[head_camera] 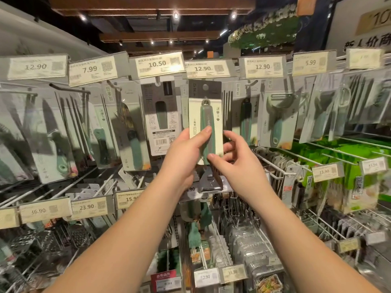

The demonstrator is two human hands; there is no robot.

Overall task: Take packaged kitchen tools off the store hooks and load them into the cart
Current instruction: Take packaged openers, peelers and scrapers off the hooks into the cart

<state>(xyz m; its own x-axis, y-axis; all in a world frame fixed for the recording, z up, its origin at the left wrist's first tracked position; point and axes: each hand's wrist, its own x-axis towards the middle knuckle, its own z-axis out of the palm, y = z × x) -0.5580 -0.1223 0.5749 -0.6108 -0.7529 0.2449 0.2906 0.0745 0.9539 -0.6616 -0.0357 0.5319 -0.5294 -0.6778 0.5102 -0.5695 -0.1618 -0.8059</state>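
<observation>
A carded pack with a green-handled kitchen tool [206, 115] hangs in the middle of the top row, under the 12.90 tag. My left hand [186, 153] pinches its lower left side, thumb across the green handle. My right hand [234, 159] pinches the pack's lower right edge, thumb on the front and fingers behind. The top of the card is still up at the hook. More packs of the same tool hang behind it. No cart is in view.
Packaged knives [53, 132], a peeler pack [279, 119] and other carded tools hang on hooks to both sides. A lower row of wire hooks [273, 166] with price tags juts toward me under my hands. Green packs [342, 153] fill the right.
</observation>
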